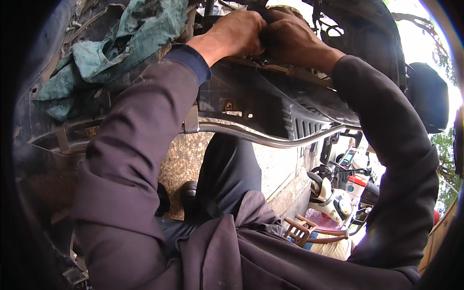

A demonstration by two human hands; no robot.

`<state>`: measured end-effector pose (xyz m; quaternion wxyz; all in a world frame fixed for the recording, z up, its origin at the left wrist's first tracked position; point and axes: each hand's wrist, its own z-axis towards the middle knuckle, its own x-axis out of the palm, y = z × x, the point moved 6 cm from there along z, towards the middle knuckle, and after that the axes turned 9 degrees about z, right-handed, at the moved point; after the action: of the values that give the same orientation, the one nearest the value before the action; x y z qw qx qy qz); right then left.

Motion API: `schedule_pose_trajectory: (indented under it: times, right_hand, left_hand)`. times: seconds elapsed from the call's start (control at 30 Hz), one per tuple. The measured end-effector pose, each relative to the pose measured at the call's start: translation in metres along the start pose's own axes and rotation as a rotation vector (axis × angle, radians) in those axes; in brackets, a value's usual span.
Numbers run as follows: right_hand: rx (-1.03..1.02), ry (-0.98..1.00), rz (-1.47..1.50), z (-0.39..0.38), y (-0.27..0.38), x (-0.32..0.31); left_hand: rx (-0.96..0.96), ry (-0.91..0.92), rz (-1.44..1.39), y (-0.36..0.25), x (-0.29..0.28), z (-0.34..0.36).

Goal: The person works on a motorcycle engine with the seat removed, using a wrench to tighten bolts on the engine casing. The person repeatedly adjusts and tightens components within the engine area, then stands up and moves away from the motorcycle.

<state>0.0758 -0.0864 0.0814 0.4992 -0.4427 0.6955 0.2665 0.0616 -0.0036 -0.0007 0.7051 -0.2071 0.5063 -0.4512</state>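
Observation:
Both arms reach forward over a dark vehicle body (241, 94). At the top of the head view, my left hand (237, 35) is closed with its fingers curled. Right beside it is my right hand (294, 42), closed too and almost touching it. Something dark sits between the two hands, but the fingers hide it and I cannot make out what it is. Thin dark wires (331, 26) hang just past the right hand. To the left of my left wrist, a dirty green cloth (128, 53) lies crumpled over the vehicle's frame.
A curved metal tube (270, 141) runs along the near side of the body, by a ribbed black panel (307, 123). A black box-shaped part (427, 96) stands out at the far right. Lower right are a parked scooter (333, 203) and a brown wooden chair (302, 229).

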Motion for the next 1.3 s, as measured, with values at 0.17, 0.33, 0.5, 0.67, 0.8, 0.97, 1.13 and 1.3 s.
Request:
schedule_pose_trajectory:
  times: [0.17, 0.33, 0.5, 0.67, 0.8, 0.97, 1.13, 1.3]
  right_hand:
    - [-0.103, -0.056, 0.061, 0.001, 0.003, -0.007]
    - [-0.176, -0.081, 0.165, 0.003, 0.009, -0.014]
    - [-0.189, -0.079, 0.121, 0.004, 0.014, -0.016]
    - [-0.223, 0.048, 0.205, 0.006, 0.02, -0.027]
    - [-0.248, 0.08, 0.145, 0.0, 0.026, -0.037]
    - [-0.162, 0.116, 0.306, -0.006, 0.02, -0.04]
    - [-0.184, 0.136, 0.199, -0.007, 0.014, -0.039]
    - [-0.206, 0.17, 0.157, -0.006, 0.011, -0.037]
  left_hand:
    - [0.013, -0.021, 0.001, 0.0, 0.0, 0.0]
    - [0.001, -0.019, -0.029, 0.004, 0.003, 0.001]
    - [0.01, 0.014, 0.13, 0.001, 0.006, 0.006]
    - [0.009, 0.047, 0.103, -0.001, 0.004, 0.005]
    - [0.055, 0.034, 0.08, -0.002, 0.004, 0.004]
    - [0.136, -0.073, 0.162, -0.002, 0.004, 0.002]
    - [0.15, -0.047, 0.106, 0.0, 0.006, 0.002]
    - [0.123, -0.027, 0.091, -0.001, 0.004, 0.001]
